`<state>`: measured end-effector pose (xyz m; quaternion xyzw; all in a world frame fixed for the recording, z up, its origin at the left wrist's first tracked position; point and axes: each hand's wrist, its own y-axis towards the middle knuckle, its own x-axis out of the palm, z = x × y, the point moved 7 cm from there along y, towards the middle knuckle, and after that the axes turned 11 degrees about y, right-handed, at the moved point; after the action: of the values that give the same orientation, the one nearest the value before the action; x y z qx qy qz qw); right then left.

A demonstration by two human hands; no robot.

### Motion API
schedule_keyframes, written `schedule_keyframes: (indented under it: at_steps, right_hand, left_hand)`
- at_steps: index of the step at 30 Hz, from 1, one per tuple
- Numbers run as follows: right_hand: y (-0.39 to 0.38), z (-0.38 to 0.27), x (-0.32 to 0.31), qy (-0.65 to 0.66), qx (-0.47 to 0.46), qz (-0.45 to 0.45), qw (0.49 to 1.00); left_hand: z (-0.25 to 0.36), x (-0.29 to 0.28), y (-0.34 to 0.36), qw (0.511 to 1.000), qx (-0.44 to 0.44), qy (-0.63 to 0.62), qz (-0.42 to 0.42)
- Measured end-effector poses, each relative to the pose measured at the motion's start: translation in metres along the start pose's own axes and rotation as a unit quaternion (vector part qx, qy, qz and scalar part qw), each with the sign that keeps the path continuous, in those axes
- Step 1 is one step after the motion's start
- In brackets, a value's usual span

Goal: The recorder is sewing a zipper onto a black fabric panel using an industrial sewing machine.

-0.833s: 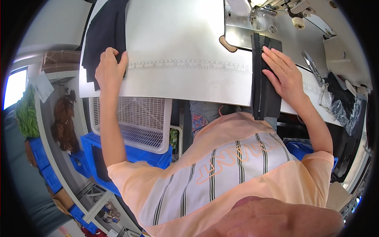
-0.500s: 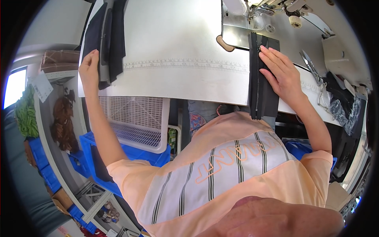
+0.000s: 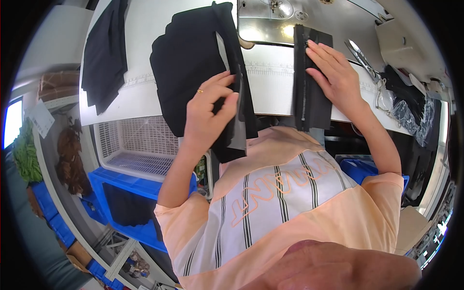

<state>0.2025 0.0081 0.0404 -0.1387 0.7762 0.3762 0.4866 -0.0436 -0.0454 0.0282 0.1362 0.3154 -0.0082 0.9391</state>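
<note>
My left hand (image 3: pixel 212 106) has its fingers curled on a large black fabric piece (image 3: pixel 183 58) with a narrow grey strip (image 3: pixel 236 133) along its right side; the piece overhangs the table's front edge. My right hand (image 3: pixel 333 82) lies with extended fingers on a black zipper strip (image 3: pixel 305 108) laid front to back over the white work board (image 3: pixel 268 92) with printed ruler markings. Another stack of black fabric (image 3: pixel 104 48) lies at the board's left.
A metal sewing machine bed (image 3: pixel 333 19) is at the back right, scissors (image 3: pixel 367 65) and plastic-wrapped black material (image 3: pixel 415 121) to its right. Below the board are a white basket (image 3: pixel 135 145) and a blue crate (image 3: pixel 130 232). Shelves with green (image 3: pixel 26 154) and brown bundles (image 3: pixel 70 169) line the left.
My left hand has moved from the left stack toward the middle, bringing the large black piece with it. My right hand and the zipper strip have shifted slightly up and left in view.
</note>
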Motion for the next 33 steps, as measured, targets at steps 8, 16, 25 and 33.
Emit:
schedule_keyframes:
  at_steps: [8,16,25,33]
  right_hand:
    - [0.027,-0.041,0.028,0.023,0.012,0.017,1.000]
    - [0.031,-0.048,0.035,-0.010,0.008,-0.011,1.000]
    - [0.031,-0.046,0.032,-0.010,0.008,-0.012,1.000]
    - [0.005,-0.020,0.015,-0.022,0.044,-0.024,0.998]
  left_hand:
    - [0.008,0.020,0.006,0.954,-0.084,-0.289,-0.001]
    - [-0.056,-0.080,-0.012,0.249,0.028,-0.961,-0.117]
    - [-0.095,-0.308,0.053,0.955,-0.172,0.129,0.205]
    - [-0.089,-0.164,0.063,0.925,-0.003,0.362,0.115]
